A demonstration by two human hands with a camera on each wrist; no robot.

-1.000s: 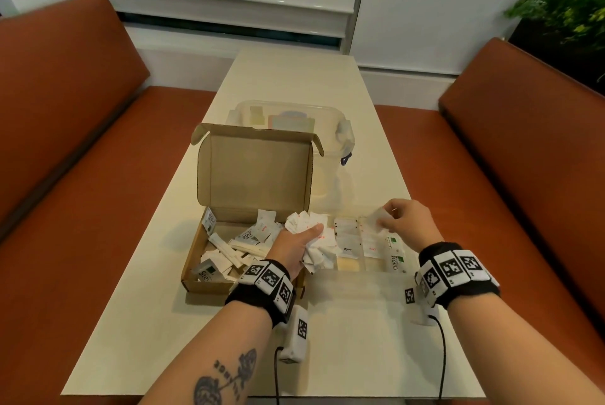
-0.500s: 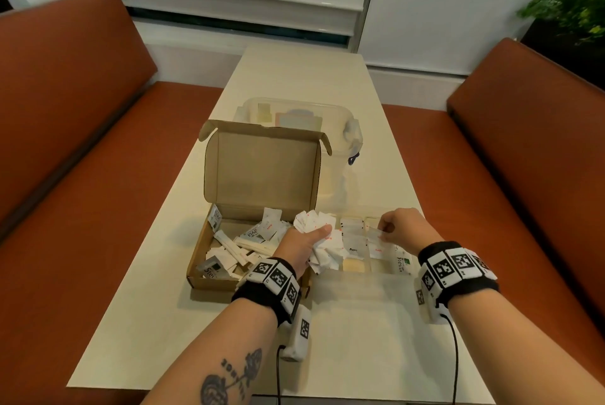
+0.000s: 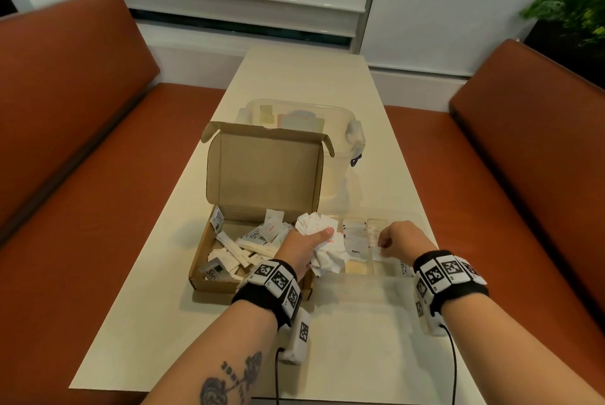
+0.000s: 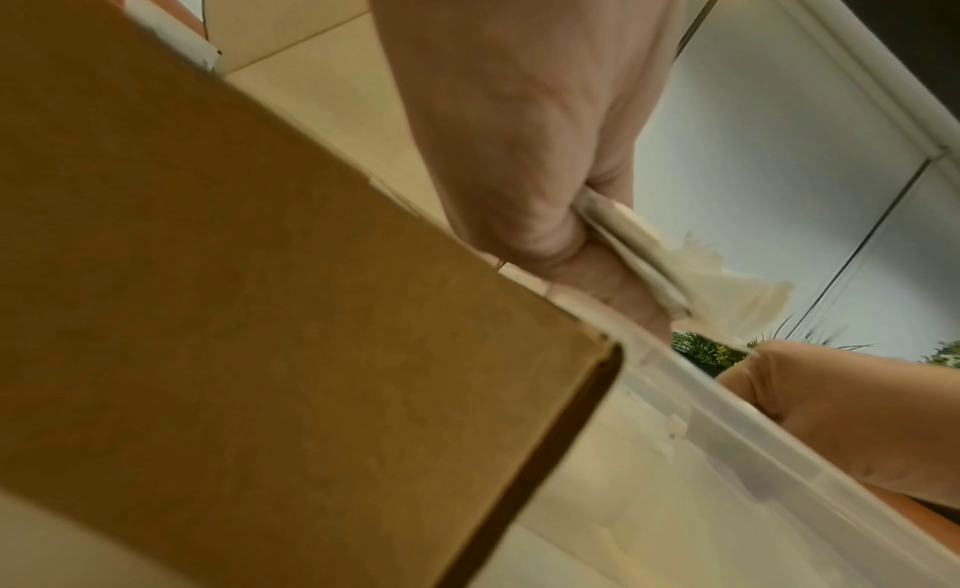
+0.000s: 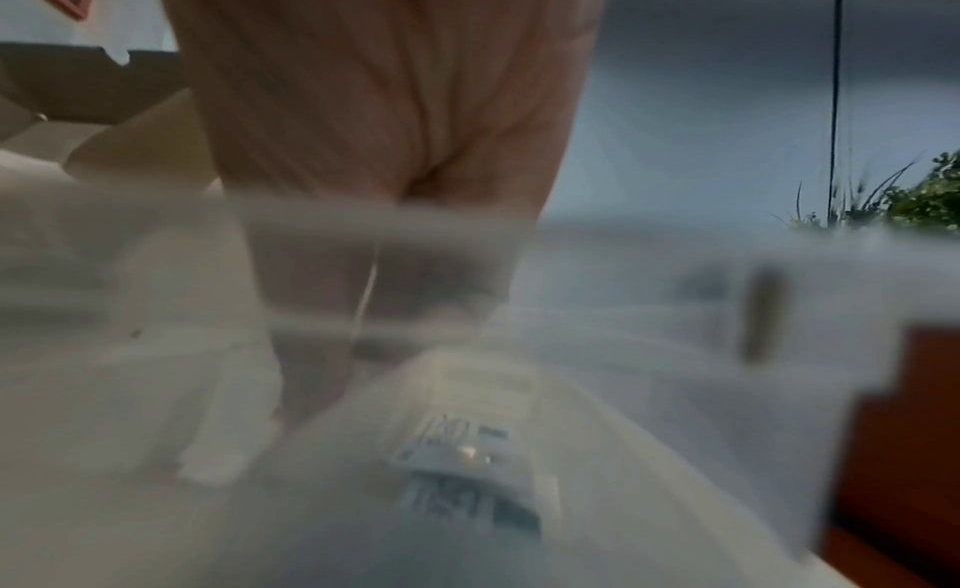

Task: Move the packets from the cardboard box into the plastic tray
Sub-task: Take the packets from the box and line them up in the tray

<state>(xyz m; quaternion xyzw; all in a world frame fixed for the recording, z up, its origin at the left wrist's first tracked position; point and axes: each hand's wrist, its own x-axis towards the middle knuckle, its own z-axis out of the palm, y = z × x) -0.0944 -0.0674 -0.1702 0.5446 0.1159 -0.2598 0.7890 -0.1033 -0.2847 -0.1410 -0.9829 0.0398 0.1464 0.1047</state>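
Gripping fanned packets [image 3: 322, 242], left hand [image 3: 302, 246] over tray [image 3: 360, 269].

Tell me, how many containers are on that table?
3: the open cardboard box at left, the clear plastic tray right beside it, and a lidded clear tub behind the box. Nothing suggests another hidden one.

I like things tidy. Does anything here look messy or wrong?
Nothing is spilled or broken. The packets in the cardboard box lie in a jumbled heap, and the left hand grips a crumpled bunch of packets beside the plastic tray.
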